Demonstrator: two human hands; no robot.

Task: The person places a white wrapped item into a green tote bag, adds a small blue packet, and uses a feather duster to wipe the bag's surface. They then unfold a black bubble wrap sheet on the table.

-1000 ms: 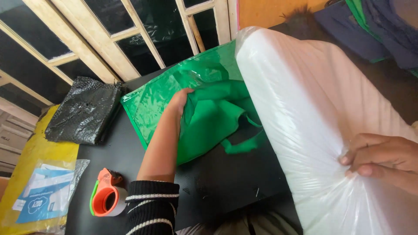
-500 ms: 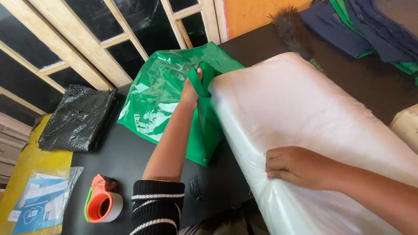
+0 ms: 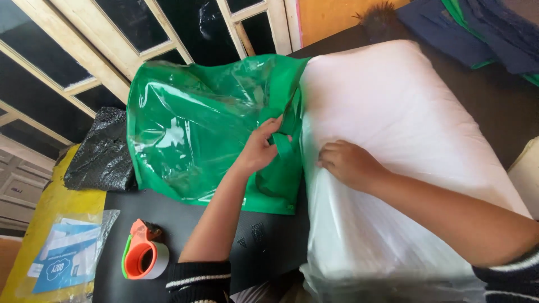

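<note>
A big white plastic-wrapped pillow (image 3: pixel 404 146) lies across the black table (image 3: pixel 264 247). Its far left end meets the mouth of a shiny green bag (image 3: pixel 196 123) with a clear plastic side. My left hand (image 3: pixel 261 148) grips the green bag's handle strap at the bag's opening, right beside the pillow's edge. My right hand (image 3: pixel 348 163) presses down on the pillow's white wrap, fingers bent into the plastic, close to the left hand.
An orange tape dispenser (image 3: pixel 143 258) stands at the near left of the table. A black crumpled plastic bag (image 3: pixel 101 157) lies left of the green bag. A yellow surface (image 3: pixel 33 224) carries a blue-and-white packet (image 3: pixel 64 255). Window frames run behind; dark blue fabric (image 3: pixel 460 22) sits far right.
The green bag has been pulled open and up against the pillow's end. My right hand has moved up the pillow toward the left hand, which has kept hold of the strap.
</note>
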